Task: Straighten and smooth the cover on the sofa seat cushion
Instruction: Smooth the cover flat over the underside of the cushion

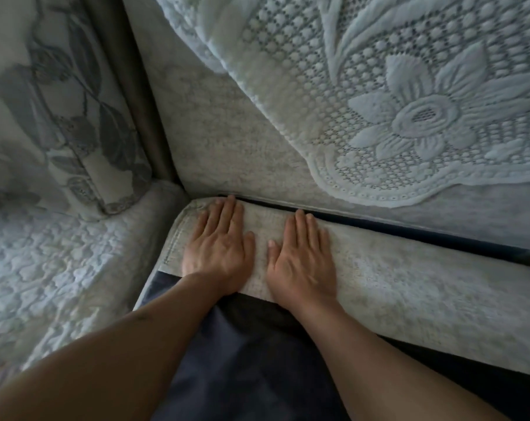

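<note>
Head view: left hand (219, 247) and right hand (301, 256) press flat, fingers straight and close together, on the pale cover (409, 284) over the dark seat cushion (251, 360); no writing readable.

hands (257, 250) side by side on cover (409, 284), backrest (242, 141) behind

Pale textured cover (409, 284) lies flat along dark seat cushion (251, 360).
</note>
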Motion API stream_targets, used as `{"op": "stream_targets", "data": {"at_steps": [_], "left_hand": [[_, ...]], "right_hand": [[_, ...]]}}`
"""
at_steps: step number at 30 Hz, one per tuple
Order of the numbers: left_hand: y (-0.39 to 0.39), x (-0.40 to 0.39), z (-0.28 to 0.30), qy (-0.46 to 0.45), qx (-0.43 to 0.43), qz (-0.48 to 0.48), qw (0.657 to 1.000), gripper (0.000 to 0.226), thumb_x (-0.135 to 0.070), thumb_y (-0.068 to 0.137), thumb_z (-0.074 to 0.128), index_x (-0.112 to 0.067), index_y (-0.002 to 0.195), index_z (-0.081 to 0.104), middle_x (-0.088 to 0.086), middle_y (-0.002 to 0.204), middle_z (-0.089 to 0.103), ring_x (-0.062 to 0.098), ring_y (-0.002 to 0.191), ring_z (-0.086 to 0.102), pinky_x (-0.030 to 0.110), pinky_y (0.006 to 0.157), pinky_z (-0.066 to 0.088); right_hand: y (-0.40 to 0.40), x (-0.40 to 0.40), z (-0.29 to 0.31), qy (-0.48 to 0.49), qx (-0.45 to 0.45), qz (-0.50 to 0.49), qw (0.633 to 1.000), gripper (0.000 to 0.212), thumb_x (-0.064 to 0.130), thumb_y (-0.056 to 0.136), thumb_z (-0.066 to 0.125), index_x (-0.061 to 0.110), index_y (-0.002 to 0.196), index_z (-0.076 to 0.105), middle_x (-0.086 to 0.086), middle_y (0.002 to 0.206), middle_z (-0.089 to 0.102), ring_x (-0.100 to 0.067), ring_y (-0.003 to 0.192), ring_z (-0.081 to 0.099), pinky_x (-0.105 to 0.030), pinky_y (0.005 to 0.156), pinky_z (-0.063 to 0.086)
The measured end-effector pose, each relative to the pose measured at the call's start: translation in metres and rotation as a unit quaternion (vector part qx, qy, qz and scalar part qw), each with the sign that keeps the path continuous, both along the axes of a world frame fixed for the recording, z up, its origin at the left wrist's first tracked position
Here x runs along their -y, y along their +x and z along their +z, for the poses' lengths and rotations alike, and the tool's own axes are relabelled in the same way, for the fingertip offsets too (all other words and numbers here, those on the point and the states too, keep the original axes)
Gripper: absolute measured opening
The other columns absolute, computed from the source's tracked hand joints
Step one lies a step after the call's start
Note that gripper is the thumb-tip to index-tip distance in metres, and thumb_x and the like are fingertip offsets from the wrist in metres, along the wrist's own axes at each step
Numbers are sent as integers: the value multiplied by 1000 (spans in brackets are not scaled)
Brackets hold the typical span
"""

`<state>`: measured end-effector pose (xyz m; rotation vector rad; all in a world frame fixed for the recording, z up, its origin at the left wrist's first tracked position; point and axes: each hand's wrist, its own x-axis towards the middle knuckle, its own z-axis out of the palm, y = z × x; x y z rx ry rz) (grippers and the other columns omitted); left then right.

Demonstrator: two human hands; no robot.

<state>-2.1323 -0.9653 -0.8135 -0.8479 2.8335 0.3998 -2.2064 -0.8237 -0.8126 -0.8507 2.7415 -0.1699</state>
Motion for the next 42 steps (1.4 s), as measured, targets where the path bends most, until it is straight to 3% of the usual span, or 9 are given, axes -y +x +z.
{"op": "stream_targets", "data": {"at_steps": [5,10,14,20,25,28,35,40,42], "left_hand": [[-4,-2,18,8,21,5,1000,71,-50,107,10,-18,168,-7,-1,175,-18,12,159,-21,39,130,-11],[-4,-45,28,12,-61,-24,998,66,-43,108,12,-19,168,-2,-3,175,-13,8,158,-19,32,129,-14],[-9,-57,7,23,-29,-27,999,66,-46,109,13,-23,169,0,-6,176,-10,8,160,-16,32,129,-13],[-12,-67,37,43,4,-11,999,67,-44,109,17,-19,169,0,-2,177,-10,10,160,-17,35,130,-10],[-42,-104,58,35,-115,-25,992,62,-41,111,15,-20,168,0,-6,174,-12,9,159,-19,34,130,-11],[-43,-136,24,49,-31,-57,997,67,-47,108,12,-21,169,-1,-5,175,-14,9,159,-18,35,130,-11],[-49,-142,28,41,16,-48,998,67,-45,109,16,-21,169,0,-5,176,-14,9,159,-18,32,129,-13],[-80,-189,61,41,-97,-69,992,64,-42,111,12,-17,167,-5,-2,174,-17,10,157,-24,35,130,-11],[-85,-213,48,46,-82,-80,992,67,-47,108,7,-18,167,-6,-3,174,-17,10,158,-24,34,129,-13]], "right_hand": [[-8,3,27,12,48,12,999,72,51,108,11,9,166,-2,-8,174,-11,-20,159,-17,-44,129,-11],[-2,-31,42,-53,-46,-15,997,69,46,106,2,12,165,0,-5,172,-12,-20,160,-12,-44,130,-9],[-2,-43,5,14,18,-27,999,71,48,107,4,10,166,1,-7,174,-10,-20,160,-14,-46,129,-7],[-14,-50,39,6,63,-5,998,70,49,108,10,11,166,3,-6,175,-6,-19,160,-11,-44,129,-8],[-32,-89,65,-101,-95,-45,989,69,47,107,4,12,165,13,-4,174,6,-19,161,-2,-44,131,-2],[-31,-123,21,15,2,-37,999,76,53,102,-4,13,166,7,-5,175,-1,-17,161,-8,-45,130,-4],[-46,-133,29,7,83,-16,996,69,50,109,10,13,167,3,-4,175,-9,-17,160,-13,-42,129,-9],[-69,-164,69,-73,-72,-51,993,68,44,106,0,12,166,4,-3,174,-6,-17,160,-10,-41,130,-6],[-71,-189,52,-38,-75,-51,995,66,45,109,6,13,166,4,-5,174,-8,-18,160,-10,-42,130,-5]]}}
